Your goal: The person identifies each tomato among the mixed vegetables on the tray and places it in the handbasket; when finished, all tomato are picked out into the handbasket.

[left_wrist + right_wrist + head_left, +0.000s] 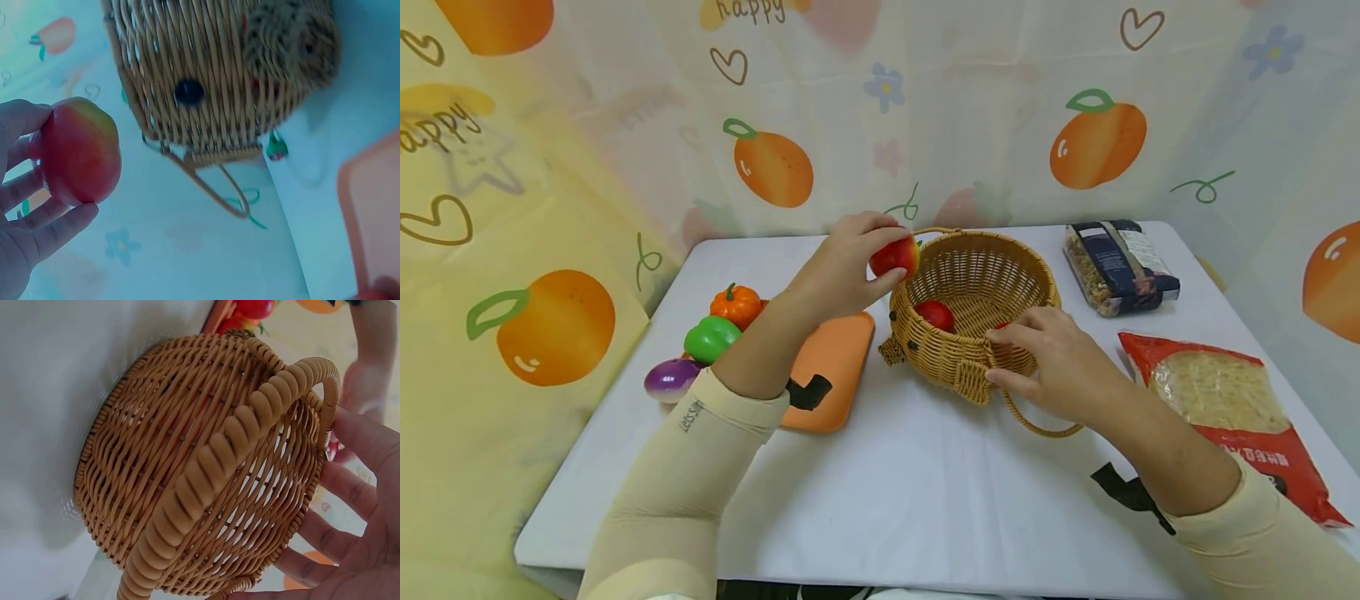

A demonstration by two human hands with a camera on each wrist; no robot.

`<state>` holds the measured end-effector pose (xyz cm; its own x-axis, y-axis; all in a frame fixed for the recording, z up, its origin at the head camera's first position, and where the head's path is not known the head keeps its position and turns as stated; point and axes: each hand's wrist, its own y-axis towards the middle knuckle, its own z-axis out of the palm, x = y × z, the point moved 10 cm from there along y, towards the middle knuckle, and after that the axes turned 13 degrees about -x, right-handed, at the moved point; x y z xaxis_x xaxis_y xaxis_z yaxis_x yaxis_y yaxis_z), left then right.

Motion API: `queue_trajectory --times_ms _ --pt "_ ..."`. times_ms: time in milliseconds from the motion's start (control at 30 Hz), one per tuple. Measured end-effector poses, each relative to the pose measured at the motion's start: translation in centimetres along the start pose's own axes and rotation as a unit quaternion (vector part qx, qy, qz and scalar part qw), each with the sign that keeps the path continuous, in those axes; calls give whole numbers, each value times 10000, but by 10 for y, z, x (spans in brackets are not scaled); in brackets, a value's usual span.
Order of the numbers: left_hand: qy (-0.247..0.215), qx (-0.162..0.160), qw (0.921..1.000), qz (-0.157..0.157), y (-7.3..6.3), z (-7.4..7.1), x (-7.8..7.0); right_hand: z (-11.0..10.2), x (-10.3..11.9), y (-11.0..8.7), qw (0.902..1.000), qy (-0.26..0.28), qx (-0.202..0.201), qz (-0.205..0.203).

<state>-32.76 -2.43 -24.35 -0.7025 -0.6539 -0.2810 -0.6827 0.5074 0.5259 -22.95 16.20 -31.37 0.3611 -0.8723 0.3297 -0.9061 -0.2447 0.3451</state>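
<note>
My left hand (pixel 855 258) holds a smooth red-and-yellow fruit (pixel 895 253) beside the left rim of the wicker basket (pixel 951 362). In the left wrist view, fingertips and thumb curve around the fruit (pixel 80 151), apart from the basket (pixel 212 75). My right hand (pixel 1060 362) grips the basket's near right rim, fingers over the inner side and thumb outside. The right wrist view shows its fingers (pixel 350 490) along the rim near the handle (pixel 206 469). Inside the basket lies a red fruit (pixel 936 315); another red patch shows by the right fingertips.
An orange cutting board (pixel 831 375) lies left of the basket, partly under the left forearm. Further left are an orange pumpkin (pixel 737 306), a green pepper (pixel 712 338) and an eggplant (pixel 672 380). At right lie a dark-labelled grain bag (pixel 1120 267) and a red packet (pixel 1232 408).
</note>
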Motion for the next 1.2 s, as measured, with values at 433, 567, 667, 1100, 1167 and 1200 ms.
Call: queue_trajectory --times_ms 433,567,667,1100,1167,1200 --pt "92 768 9966 274 10 56 -31 -1 1 1 9999 52 -114 -106" --pt "97 926 9951 338 8 66 -33 0 1 1 9999 48 -75 -87" --pt "137 992 9944 351 7 68 -32 0 0 0 9999 40 -94 -92" --pt "248 910 9955 -68 1 39 -3 -2 1 -1 9999 16 -113 -38" --pt "314 943 9949 -167 0 34 7 -2 1 -2 10000 21 -93 -18" --pt "334 968 9945 -228 -1 33 13 -2 1 -2 10000 29 -88 -14"
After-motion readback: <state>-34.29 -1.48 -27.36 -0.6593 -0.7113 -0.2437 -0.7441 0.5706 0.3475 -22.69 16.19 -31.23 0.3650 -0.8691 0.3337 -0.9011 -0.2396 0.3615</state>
